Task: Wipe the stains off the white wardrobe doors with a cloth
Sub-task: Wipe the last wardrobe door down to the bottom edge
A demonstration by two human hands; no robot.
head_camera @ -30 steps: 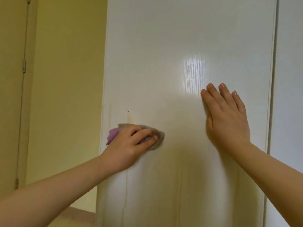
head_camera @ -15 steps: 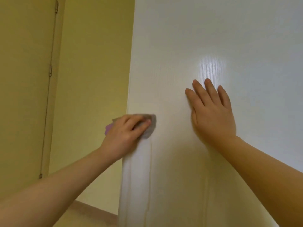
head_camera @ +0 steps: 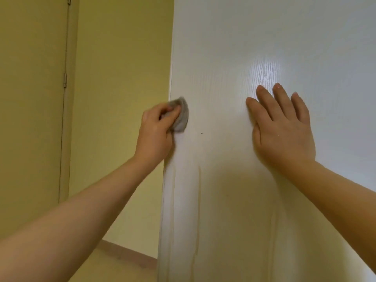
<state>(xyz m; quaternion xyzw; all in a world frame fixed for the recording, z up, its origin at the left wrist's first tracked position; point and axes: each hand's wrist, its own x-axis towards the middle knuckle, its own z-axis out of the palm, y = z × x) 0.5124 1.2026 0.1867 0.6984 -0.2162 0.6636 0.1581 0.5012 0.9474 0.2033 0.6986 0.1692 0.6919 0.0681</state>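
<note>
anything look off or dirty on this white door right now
Yes: yellowish drip streaks run down the wardrobe door below the cloth, and a small dark speck sits just right of it. Nothing looks damaged or askew.

Yellow wall (head_camera: 122, 98), closed yellow door (head_camera: 30, 119) with hinge (head_camera: 65, 80), floor (head_camera: 114, 265).

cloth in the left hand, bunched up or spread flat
Bunched: the cloth is a small grey wad gripped by the left hand against the door.

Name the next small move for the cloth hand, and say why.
Probably slide the cloth down and right: the left hand holds it near the left edge of the door, while a dark speck and yellowish streaks show below.
</note>
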